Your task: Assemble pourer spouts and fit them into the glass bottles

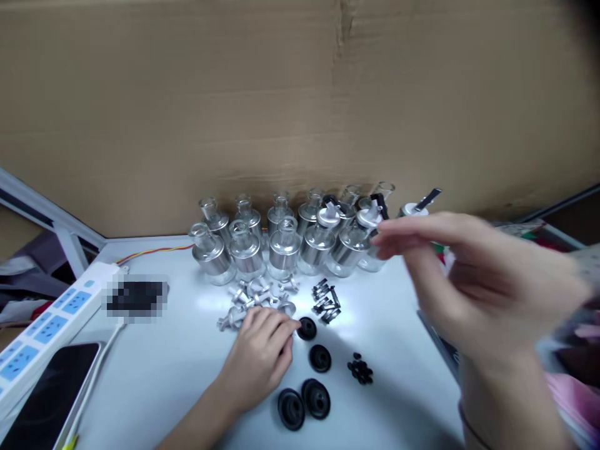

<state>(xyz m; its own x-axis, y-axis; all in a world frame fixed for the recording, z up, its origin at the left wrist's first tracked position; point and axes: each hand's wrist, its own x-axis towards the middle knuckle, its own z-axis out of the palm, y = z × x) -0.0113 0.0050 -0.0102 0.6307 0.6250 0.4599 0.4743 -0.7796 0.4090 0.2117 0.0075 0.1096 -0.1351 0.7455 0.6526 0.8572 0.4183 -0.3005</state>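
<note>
My left hand [262,356] rests with bent fingers at the near edge of a pile of grey plastic flanged stoppers [255,289]. Its index fingertip reaches a black ribbed rubber disc [307,329]; whatever lies under the fingers is hidden. Raised at the right, my right hand [478,287] is smeared by motion, its thumb and fingertips near each other, in front of the glass bottles. Several clear bottles with silver bands [246,253] stand in rows, open-necked. A few at the right carry pale caps [370,217] with black levers. More black discs [320,358] lie nearer me.
Small black levers [327,301] and tiny black pieces [360,370] lie in heaps. A power strip [51,325], a phone [51,394] and a white cable [94,375] occupy the left side. A cardboard wall [234,112] closes off the back.
</note>
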